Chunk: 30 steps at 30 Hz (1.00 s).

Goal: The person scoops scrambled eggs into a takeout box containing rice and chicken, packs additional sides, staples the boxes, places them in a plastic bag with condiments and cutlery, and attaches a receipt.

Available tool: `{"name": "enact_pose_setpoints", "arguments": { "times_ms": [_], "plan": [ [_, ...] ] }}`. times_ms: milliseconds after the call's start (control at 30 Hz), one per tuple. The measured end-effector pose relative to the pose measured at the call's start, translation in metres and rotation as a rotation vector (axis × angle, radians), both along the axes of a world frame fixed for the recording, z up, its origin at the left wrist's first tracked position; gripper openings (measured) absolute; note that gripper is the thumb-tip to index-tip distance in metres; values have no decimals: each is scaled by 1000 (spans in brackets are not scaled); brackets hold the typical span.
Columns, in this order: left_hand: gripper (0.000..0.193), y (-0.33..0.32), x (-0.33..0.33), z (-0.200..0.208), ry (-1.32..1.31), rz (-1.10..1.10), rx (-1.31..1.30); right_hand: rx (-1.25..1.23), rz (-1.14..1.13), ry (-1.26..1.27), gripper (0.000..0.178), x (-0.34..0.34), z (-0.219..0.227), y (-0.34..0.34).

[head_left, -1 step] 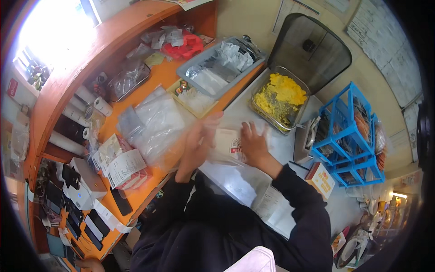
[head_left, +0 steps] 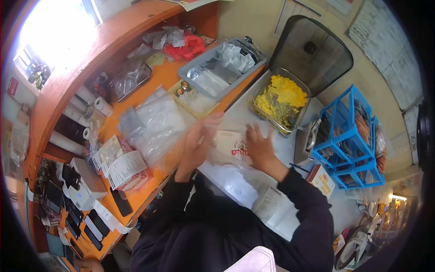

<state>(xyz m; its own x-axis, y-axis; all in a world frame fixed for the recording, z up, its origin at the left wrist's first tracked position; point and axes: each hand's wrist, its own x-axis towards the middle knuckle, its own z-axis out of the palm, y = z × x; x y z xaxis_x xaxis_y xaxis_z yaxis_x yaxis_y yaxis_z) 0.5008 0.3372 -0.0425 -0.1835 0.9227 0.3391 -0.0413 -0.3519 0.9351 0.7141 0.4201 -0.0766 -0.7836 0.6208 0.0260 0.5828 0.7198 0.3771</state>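
Note:
A cream paper packet with a round red and dark print lies on the metal counter in front of me, inside a clear plastic bag. At its left edge is my left hand, turned palm inward, its fingers stretched out along the bag. On the other side, my right hand rests over the packet's right end and the film, fingers spread apart. Left of my left hand, a stack of clear plastic bags lies on the orange counter. Glare on the film hides exactly where my left fingertips touch.
Behind the packet stands a clear bin of yellow food, its dark lid raised. A grey tray holds bags and utensils. Blue baskets and a metal holder stand right. Phones and paper slips lie at left.
My right hand has shifted slightly right, uncovering more of the packet's print, and its fingers are spread wider. My left hand stays nearly in place.

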Motion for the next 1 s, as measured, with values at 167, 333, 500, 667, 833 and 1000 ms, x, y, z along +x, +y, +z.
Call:
{"name": "enact_pose_setpoints", "arguments": {
  "times_ms": [167, 333, 500, 667, 833, 1000],
  "plan": [
    [20, -1, -6, 10, 7, -31, 46, -471, 4, -136, 88, 20, 133, 19],
    [20, 2, -26, 25, 275, -121, 99, -825, 83, 375, 45, -57, 141, 146],
    [12, 35, -71, 39, 717, -96, 337, -261, -61, 489, 25, -134, -43, 323],
    [13, 113, -134, 1, 701, 309, 87, -16, -194, 505, 30, -177, -121, 364],
    [17, 260, -167, -94, 883, 353, -96, -104, -312, 363, 29, -174, -116, 385],
    [10, 316, -153, -161, 1364, 354, -531, -225, -305, 638, 21, -166, -86, 364]
  ]
}}
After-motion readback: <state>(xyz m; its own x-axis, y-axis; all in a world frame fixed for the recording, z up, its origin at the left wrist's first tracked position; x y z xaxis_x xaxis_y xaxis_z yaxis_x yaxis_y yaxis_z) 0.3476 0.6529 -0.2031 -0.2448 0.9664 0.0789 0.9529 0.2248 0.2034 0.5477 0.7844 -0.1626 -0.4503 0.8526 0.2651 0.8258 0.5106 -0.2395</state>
